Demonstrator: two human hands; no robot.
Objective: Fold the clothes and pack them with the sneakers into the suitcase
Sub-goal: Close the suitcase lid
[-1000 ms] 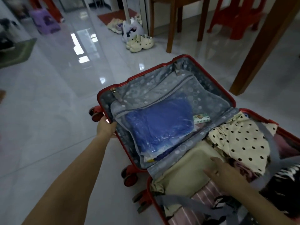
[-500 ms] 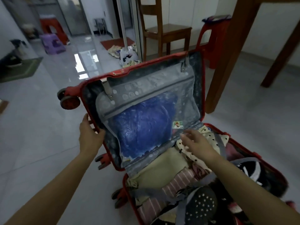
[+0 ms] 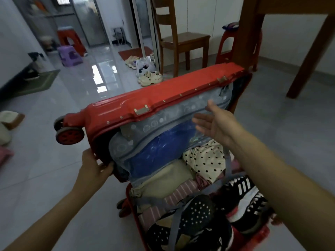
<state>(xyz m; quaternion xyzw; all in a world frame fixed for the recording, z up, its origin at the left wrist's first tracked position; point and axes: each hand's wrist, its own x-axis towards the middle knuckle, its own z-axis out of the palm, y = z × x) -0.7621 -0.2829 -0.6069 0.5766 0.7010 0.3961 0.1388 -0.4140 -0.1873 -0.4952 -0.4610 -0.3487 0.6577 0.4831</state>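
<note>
The red suitcase lid (image 3: 163,100) is tipped more than halfway over the packed lower half. My left hand (image 3: 95,166) grips the lid's left edge near its wheel (image 3: 69,135). My right hand (image 3: 216,122) is held open with straight fingers against the lid's grey lining, just above a blue bag (image 3: 163,151) in the zip pocket. In the lower half lie a polka-dot garment (image 3: 204,160), a beige folded piece (image 3: 163,180), a pink striped piece (image 3: 174,196) and black sneakers (image 3: 241,201) under grey straps.
A wooden table leg (image 3: 246,33) stands right behind the lid, another leg (image 3: 311,55) to the right. A wooden chair (image 3: 181,40), red stool (image 3: 237,46) and shoes (image 3: 149,78) are farther back. Slippers (image 3: 9,122) lie at the left edge on the tiled floor.
The lid has swung up from lying flat and now tips over the packed half. My left hand stayed on its edge; my right hand rose from the clothes to the lining.
</note>
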